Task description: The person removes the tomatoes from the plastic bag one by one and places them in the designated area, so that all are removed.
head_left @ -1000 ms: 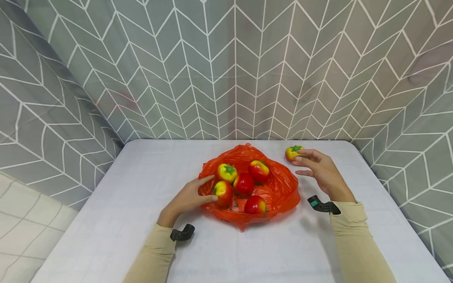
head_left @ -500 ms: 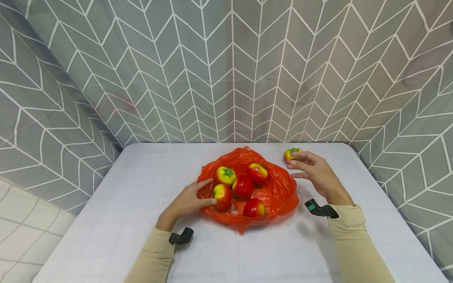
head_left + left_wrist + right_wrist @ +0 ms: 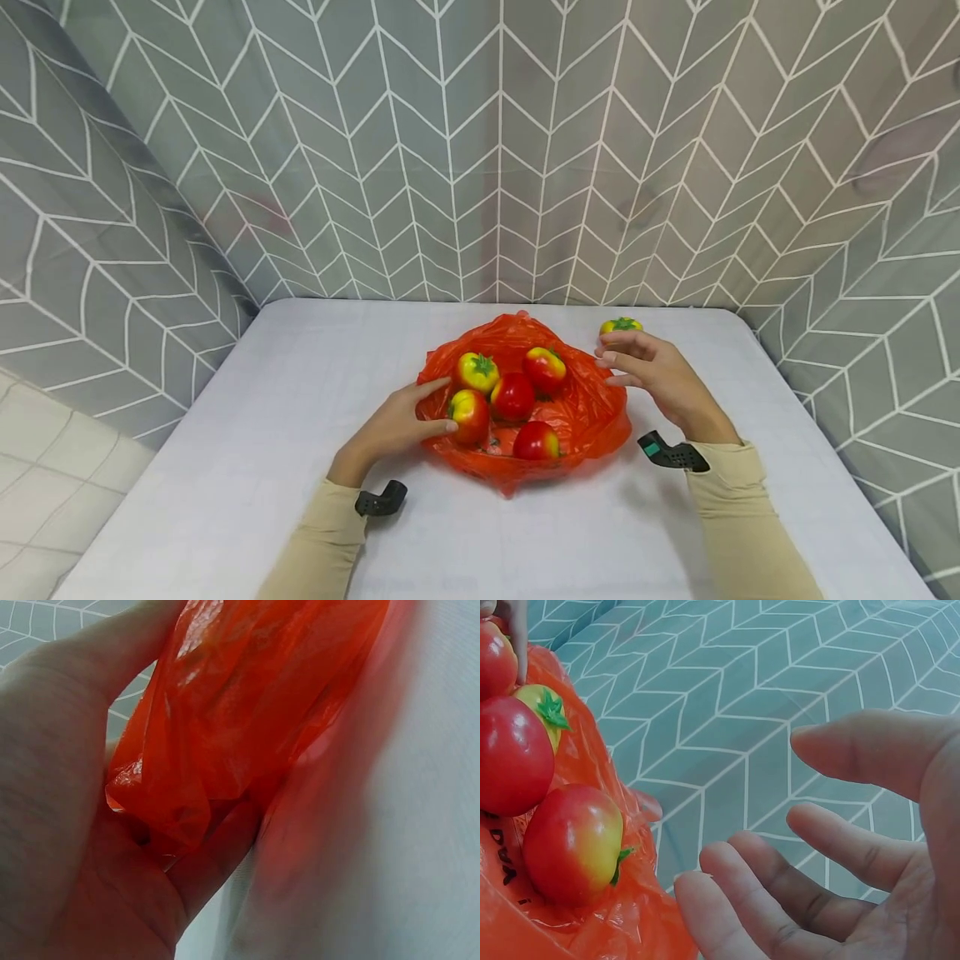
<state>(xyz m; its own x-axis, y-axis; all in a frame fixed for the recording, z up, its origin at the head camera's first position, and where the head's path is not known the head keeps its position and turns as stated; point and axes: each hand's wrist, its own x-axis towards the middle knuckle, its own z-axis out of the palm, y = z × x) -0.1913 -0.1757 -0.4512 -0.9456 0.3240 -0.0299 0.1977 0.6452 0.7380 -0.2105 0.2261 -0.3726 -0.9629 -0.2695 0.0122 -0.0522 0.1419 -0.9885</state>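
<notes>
A red plastic bag [image 3: 592,417] lies spread open mid-table with several red-and-yellow tomatoes [image 3: 513,397] inside. My left hand [image 3: 393,423] grips the bag's left side. In the left wrist view, its fingers [image 3: 217,862] curl under the crumpled red film, thumb on the other side. Just off the bag's right edge hovers my right hand [image 3: 663,375], fingers relaxed and apart with nothing between them. Partly hidden behind its fingertips, a single tomato [image 3: 621,324] rests on the table beyond the bag. Green leafy tops show on some tomatoes, such as the tomato [image 3: 574,844] in the right wrist view.
White cloth covers the table [image 3: 315,358]. A grey curtain [image 3: 480,167] with white chevron lines stands behind it and along both sides. Each wrist carries a black strap device [image 3: 381,498]. Pale tiled floor [image 3: 60,475] shows at the lower left.
My right hand has drawn slightly left and nearer to me, away from the lone tomato. The left hand stays on the bag, and the tomatoes keep their places.
</notes>
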